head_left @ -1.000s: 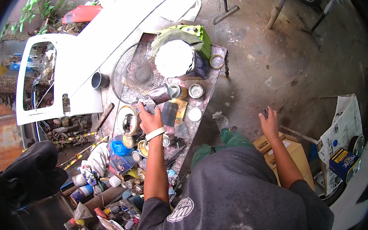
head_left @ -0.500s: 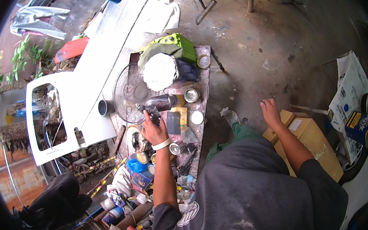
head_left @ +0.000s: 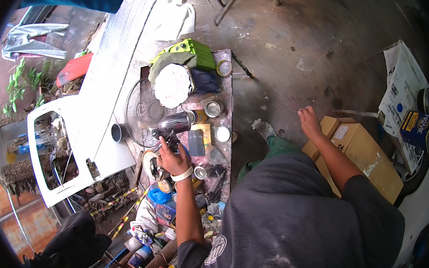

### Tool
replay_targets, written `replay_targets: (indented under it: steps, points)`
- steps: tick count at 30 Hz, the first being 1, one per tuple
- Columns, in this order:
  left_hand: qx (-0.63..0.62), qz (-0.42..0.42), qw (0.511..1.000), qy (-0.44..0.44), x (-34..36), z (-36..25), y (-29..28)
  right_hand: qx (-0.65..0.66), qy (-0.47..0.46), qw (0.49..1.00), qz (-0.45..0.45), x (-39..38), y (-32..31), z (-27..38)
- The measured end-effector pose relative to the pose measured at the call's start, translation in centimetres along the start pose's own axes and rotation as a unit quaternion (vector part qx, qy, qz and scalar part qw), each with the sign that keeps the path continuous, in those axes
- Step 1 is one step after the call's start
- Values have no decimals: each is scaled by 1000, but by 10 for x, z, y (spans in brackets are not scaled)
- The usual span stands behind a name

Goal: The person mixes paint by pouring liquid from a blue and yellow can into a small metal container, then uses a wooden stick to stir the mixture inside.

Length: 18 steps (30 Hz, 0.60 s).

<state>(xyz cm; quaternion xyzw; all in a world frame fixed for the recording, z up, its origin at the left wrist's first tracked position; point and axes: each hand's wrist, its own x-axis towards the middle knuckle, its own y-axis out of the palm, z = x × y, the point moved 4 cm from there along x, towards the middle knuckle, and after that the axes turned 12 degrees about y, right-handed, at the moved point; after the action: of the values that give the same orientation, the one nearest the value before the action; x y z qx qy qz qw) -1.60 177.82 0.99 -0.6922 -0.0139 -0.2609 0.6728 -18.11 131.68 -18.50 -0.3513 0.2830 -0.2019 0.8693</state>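
My left hand (head_left: 173, 157) is closed around a dark metallic spray gun (head_left: 167, 140) with a cup (head_left: 172, 122) lying toward the upper right, over the cluttered table (head_left: 224, 98). Beside it are the wire fan grille (head_left: 137, 107), a round can (head_left: 153, 164), an open tin (head_left: 213, 109), a white-topped tin (head_left: 222, 133) and a dark rectangular pad (head_left: 195, 143). My right hand (head_left: 308, 119) hangs over the floor left of the newspaper-covered stand, its fingers curled; whether it holds something small I cannot make out.
A white car door (head_left: 46, 192) and long white panel (head_left: 112, 56) lie left. A green crate (head_left: 203, 53) sits at the table's back. A cardboard box (head_left: 365, 157), newspaper-covered stand (head_left: 399, 79) and blue box (head_left: 415, 128) stand right. Metal legs (head_left: 225, 9) stand on the floor ahead.
The view has shifted, bringing more floor and clutter at upper left into sight. My left hand still grips the spray gun; my right hand has moved a little higher in the picture.
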Motion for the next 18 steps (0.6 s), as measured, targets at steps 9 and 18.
replay_targets:
  steps: [9, 18]
  points:
    - [15, -11, 1000, 9, 1, -3, -6, 33, 15, 999, -7, 4, 10, -7]
    - [8, -10, 1000, 1, -2, 2, -6, 22, 47, 998, 30, 6, 5, -5]
